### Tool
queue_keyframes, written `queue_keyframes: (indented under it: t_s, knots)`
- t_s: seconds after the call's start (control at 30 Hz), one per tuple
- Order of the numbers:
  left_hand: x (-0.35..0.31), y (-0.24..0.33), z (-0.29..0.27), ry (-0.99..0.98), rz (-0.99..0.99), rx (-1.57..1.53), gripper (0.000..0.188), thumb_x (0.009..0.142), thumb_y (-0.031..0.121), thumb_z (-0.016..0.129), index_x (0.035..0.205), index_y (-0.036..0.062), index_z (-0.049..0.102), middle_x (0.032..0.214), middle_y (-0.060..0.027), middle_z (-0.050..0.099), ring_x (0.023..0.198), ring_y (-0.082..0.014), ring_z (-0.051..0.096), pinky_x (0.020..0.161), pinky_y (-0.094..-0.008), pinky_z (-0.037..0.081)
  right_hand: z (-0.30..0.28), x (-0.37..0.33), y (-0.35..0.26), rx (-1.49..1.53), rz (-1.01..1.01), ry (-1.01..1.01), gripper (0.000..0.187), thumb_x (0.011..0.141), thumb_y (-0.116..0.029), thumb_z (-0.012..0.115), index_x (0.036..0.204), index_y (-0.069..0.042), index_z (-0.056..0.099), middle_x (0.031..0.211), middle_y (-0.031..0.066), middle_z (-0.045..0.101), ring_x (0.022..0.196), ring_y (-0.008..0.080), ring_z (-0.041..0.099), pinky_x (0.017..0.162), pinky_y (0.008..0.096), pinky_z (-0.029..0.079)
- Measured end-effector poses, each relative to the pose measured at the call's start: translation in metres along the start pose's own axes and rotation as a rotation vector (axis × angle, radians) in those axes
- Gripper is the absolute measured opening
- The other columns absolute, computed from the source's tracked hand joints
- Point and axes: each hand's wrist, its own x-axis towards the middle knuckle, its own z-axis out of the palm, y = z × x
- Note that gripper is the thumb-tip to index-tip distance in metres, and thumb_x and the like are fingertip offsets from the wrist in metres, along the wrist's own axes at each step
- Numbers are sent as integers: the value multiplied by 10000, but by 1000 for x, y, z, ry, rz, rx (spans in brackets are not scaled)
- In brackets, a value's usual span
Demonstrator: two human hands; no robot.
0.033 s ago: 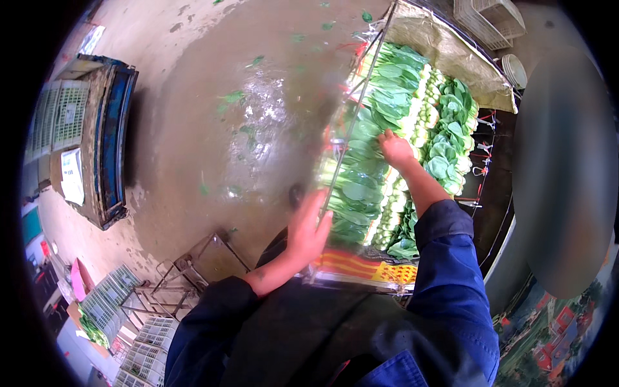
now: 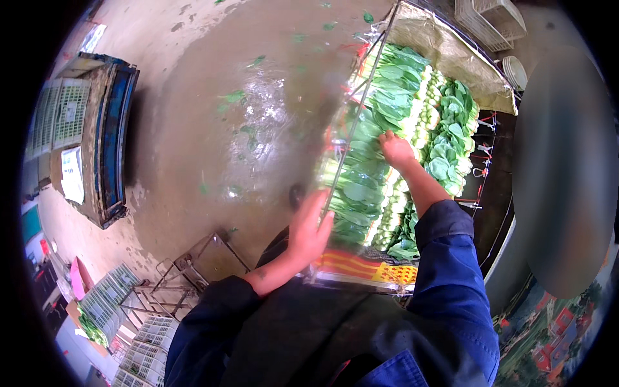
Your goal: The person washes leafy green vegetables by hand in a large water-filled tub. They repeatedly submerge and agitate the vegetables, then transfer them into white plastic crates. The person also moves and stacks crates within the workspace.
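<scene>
Leafy greens [image 2: 394, 103]: packed in side-by-side rows inside the cart, ahead of the person and right of centre; pale stem ends meet along the middle, green leaves face outward.
Right hand [image 2: 398, 151]: on the greens, at the border between leaves and stem ends; fingers are bent, fingertips at the leaves. Whether they pinch a leaf cannot be told.
Left hand [image 2: 309, 227]: at the near end of the metal rail [image 2: 357, 115], thumb set apart from the fingers. Whether it closes on the rail cannot be told; this area is blurred.
Near edge: a red-and-yellow patterned strip [image 2: 351, 264] runs along the cart side closest to the person.
Far edge: a tan sheet [image 2: 445, 48] lies beyond the greens; a pale plastic basket [image 2: 491, 24] stands past it.
Right edge: red and white ties [image 2: 479, 172] hang beside the rows.
Floor [image 2: 187, 148]: brown, wet and shiny in part, with loose leaves [image 2: 233, 97] scattered on it.
Left side: a blue-edged platform [image 2: 115, 145] carries pale crates [image 2: 69, 113]; more crates stand at lower left.
</scene>
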Motion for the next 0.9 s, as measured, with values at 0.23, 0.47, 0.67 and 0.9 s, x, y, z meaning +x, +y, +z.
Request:
queue_keyframes:
  t_s: [0.23,0.47,0.67,0.9]
  knots:
    - [0,5,-4,-61,0,46,437,988,145,594,1387,-15,512,1380,-223,554,1278,-392,552,1049,-418,453,-18,-14,13,449,242,440,157,866,-134,644,952,-50,543,890,208,652,802,438,652,704,520,522]
    - [-10,7,1,64,-64,103,424,948,170,615,1346,33,562,1258,-196,627,1134,-382,614,956,-459,496,-188,-30,31,700,193,184,220,868,-276,638,962,-85,692,916,123,724,834,306,694,797,443,542]
    - [-17,4,4,-37,47,349,661,998,451,561,1541,124,377,1514,-188,449,1304,-412,521,1070,-474,451,-246,-39,36,1898,48,582,842,962,-379,662,1606,-77,211,1536,192,416,1404,310,449,1159,492,345]
    - [-129,-77,-116,176,12,-52,393,1007,323,601,1316,82,621,1277,-155,644,1179,-322,626,1017,-408,492,-210,-151,-181,1352,-222,-30,485,951,-171,685,1394,-17,557,1225,85,673,1075,177,628,889,318,507]
